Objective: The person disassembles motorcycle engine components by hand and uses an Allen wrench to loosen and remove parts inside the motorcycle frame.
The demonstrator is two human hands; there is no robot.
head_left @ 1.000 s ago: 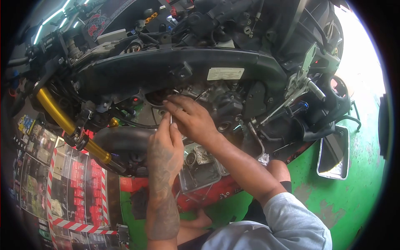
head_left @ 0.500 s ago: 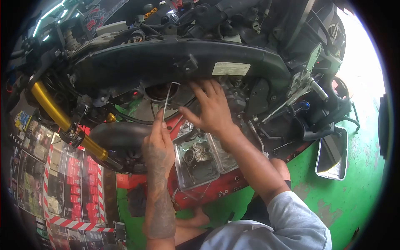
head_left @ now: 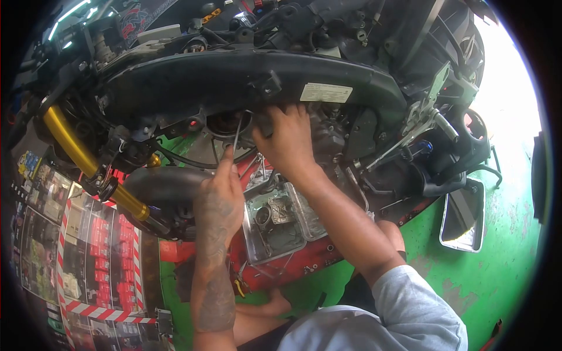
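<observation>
A thin metal L-shaped hex key (head_left: 237,137) points upward from my left hand (head_left: 222,181), which is closed around its lower part. Its upper end reaches the dark round opening (head_left: 227,124) under the motorcycle's black frame (head_left: 222,79); the bent tip is hard to make out. My right hand (head_left: 287,137) rests against the engine (head_left: 328,136) just right of that opening. Its thumb stands apart and its fingers stretch upward, with the fingertips partly hidden below the frame.
Metal trays (head_left: 275,254) with engine parts sit on a red stand (head_left: 319,257) below my hands. Pliers (head_left: 239,286) lie near its edge. A gold fork leg (head_left: 70,140) is at left, another tray (head_left: 481,228) on the green floor at right.
The hex key's upper end has moved slightly left and up to the round opening. My right hand has shifted a little left, its thumb now closer to its fingers.
</observation>
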